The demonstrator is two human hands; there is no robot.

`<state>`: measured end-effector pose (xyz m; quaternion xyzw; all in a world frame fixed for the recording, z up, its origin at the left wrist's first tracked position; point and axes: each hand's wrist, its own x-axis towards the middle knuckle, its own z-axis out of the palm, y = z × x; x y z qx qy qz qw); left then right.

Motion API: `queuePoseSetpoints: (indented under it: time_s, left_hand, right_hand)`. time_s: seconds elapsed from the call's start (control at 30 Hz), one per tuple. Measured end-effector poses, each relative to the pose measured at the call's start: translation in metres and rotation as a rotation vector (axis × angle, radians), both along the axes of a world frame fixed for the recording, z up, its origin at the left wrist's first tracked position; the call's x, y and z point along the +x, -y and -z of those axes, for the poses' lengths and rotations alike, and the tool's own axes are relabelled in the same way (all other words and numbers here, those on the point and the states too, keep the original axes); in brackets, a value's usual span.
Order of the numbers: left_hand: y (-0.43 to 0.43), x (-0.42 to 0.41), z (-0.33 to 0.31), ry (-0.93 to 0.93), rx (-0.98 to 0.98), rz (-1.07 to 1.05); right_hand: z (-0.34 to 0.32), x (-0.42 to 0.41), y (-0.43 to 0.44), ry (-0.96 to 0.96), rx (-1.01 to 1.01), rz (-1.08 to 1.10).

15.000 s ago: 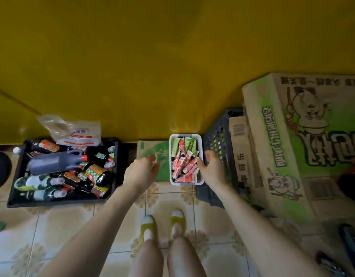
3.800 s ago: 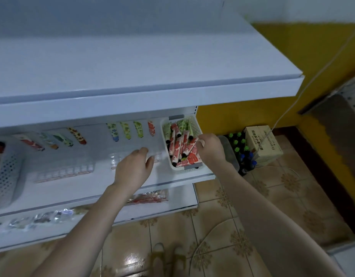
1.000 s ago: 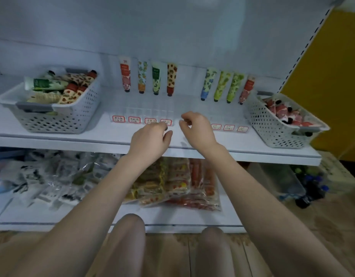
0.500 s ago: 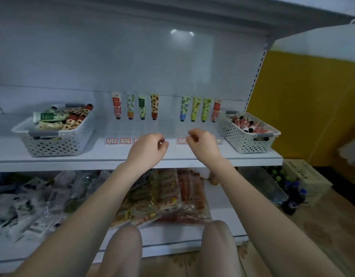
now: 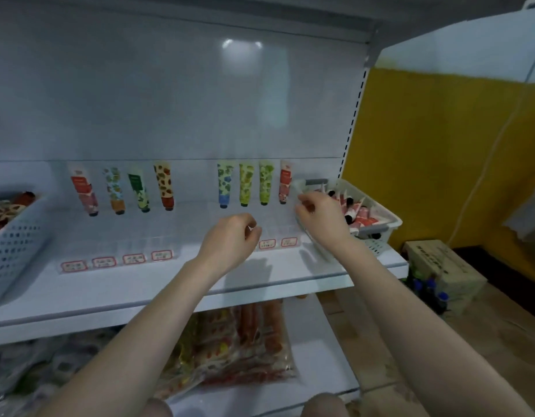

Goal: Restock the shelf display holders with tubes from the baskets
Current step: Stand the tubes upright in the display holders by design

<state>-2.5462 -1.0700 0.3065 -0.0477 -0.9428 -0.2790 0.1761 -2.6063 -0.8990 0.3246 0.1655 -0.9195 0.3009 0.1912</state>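
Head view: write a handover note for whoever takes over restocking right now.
Left hand: loosely curled, empty, over the right holder.
Right hand: at the near rim of the right basket; grip unclear.
Left basket and right basket stand on the shelf, both holding tubes.
Left holder and right holder: four tubes each, at the back.
Left: fill the lanes.

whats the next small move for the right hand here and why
Probably reach the right hand into the right basket and pinch one tube. It hovers at the basket's left rim holding nothing, and the clear holder beside it has tubes only at the back.
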Motion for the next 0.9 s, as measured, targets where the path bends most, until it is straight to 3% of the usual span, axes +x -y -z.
queuePoseSetpoints:
  time_s: [0.53, 0.77, 0.9]
  left_hand:
    - [-0.083, -0.062, -0.024, -0.07, -0.082, 0.078]
    - [-0.127, -0.109, -0.032, -0.063, -0.264, 0.095]
    - [-0.147, -0.132, -0.025, 0.047, -0.366, 0.077]
  right_hand:
    - [-0.009, -0.03, -0.13, 0.087, 0.144, 0.189]
    - [-0.004, -0.065, -0.163, 0.102, 0.239, 0.228]
    - [0.001, -0.09, -0.159, 0.151, 0.23, 0.197]
